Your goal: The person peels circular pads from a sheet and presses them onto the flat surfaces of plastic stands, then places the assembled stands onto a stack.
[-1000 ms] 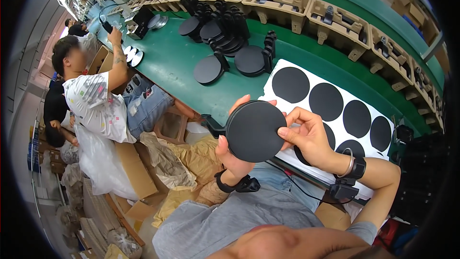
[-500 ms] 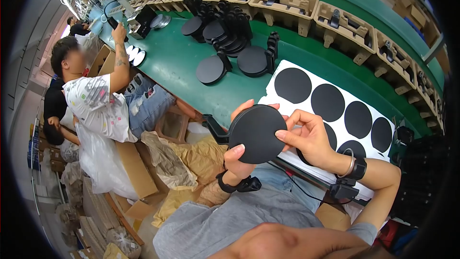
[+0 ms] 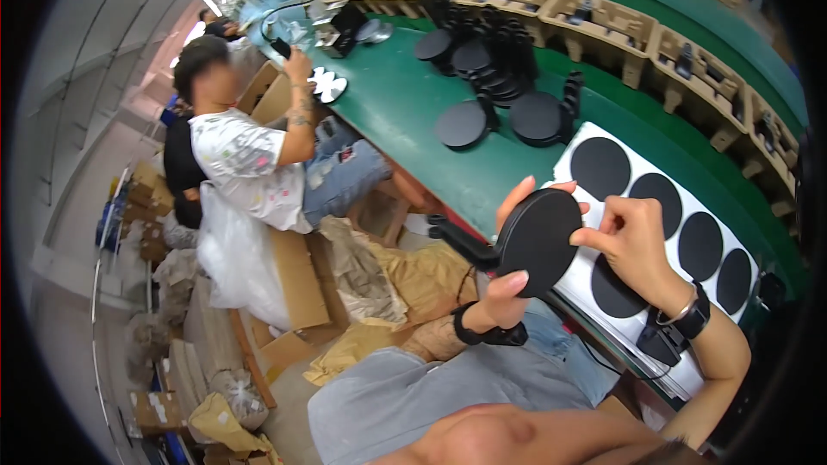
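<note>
A black round-based stand (image 3: pixel 541 245) is held up in front of me, its flat face turned toward me and its arm pointing left. My left hand (image 3: pixel 500 300) grips the disc-shaped base, thumb on the near rim and fingers behind it. At the right edge of the face, my right hand (image 3: pixel 642 245) is closed in a pinch, thumb tip at the rim. Whatever lies between those fingertips is too small to make out. Below and behind my right hand lies a white sheet (image 3: pixel 562 172) with several round black pads (image 3: pixel 600 169).
More black stands (image 3: pixel 462 125) stand on the green table (image 3: pixel 392 90). Tan molded trays (image 3: pixel 594 30) line up along its far side. A co-worker (image 3: pixel 245 142) sits at the left, holding a dark object. Cardboard boxes (image 3: pixel 297 280) and brown paper (image 3: pixel 431 271) lie below.
The view has shifted, moving the scene rightward in the picture. My right fingers have moved back from across the disc's face to its edge. The left hand keeps its hold.
</note>
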Demonstrator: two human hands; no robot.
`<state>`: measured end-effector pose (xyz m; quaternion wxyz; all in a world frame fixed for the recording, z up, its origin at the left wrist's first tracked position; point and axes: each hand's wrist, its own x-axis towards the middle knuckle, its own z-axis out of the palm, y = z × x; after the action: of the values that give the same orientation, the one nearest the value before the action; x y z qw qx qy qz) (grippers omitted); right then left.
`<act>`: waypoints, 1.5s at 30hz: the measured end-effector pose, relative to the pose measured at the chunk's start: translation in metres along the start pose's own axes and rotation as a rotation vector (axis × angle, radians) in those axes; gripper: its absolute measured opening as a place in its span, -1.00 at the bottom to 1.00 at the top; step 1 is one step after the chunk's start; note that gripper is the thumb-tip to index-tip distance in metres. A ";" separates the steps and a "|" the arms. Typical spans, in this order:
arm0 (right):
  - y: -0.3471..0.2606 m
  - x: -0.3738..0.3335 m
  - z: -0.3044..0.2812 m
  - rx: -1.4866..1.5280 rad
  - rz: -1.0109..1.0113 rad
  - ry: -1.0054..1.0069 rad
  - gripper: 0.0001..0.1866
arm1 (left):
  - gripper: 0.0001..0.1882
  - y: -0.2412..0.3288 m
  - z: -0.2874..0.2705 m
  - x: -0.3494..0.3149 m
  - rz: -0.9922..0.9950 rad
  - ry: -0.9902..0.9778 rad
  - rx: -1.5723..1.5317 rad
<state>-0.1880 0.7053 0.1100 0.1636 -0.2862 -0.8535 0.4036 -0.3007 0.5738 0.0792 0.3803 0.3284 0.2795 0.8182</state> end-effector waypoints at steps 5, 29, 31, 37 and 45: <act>-0.005 0.003 0.003 -0.050 -0.663 0.222 -0.54 | -0.12 0.003 -0.005 0.010 -0.107 0.166 -0.058; 0.002 0.001 -0.001 0.545 -0.151 0.269 -0.59 | -0.79 -0.014 -0.047 0.026 0.008 0.142 0.209; 0.001 0.004 0.000 0.564 -0.137 0.282 -0.58 | -0.77 -0.016 -0.044 0.022 -0.116 0.171 0.228; -0.003 0.009 0.002 0.692 -0.032 0.206 -0.56 | -0.73 -0.023 -0.042 0.017 -0.164 0.196 0.200; -0.003 0.009 0.007 0.651 -0.042 0.312 -0.56 | -0.67 -0.023 -0.043 0.021 -0.203 0.110 0.230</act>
<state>-0.1996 0.7051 0.1082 0.3828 -0.2596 -0.6507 0.6021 -0.3330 0.5945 0.0424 0.4050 0.2944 0.4234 0.7550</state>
